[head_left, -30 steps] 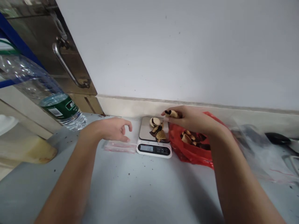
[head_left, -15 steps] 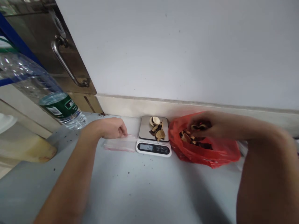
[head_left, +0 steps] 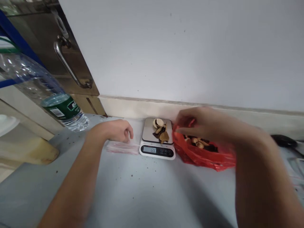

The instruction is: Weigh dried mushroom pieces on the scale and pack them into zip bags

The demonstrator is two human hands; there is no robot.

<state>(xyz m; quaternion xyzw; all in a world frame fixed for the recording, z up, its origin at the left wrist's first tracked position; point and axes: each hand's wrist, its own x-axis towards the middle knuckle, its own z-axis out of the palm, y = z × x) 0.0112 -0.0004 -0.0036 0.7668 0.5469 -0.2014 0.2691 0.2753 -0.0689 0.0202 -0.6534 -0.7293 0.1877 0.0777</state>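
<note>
A small white digital scale (head_left: 157, 149) stands by the wall, with a few dried brown and tan pieces (head_left: 160, 130) on its metal plate. To its right lies a red plastic bag (head_left: 204, 155) holding more dried pieces. My right hand (head_left: 197, 123) hovers over the bag's left edge, blurred by motion, so its fingers are unclear. My left hand (head_left: 116, 130) rests curled on a clear zip bag (head_left: 122, 148) left of the scale.
A clear water bottle with a green label (head_left: 54, 101) juts in from the left. A metal door with a handle (head_left: 68, 63) stands behind it. A dark object (head_left: 283, 141) lies at the far right on the grey counter (head_left: 147, 190).
My right hand dropped from over the scale into the red bag, then lifted back toward the scale's right edge. The scale reading fell slightly. My left hand curled onto the zip bag.
</note>
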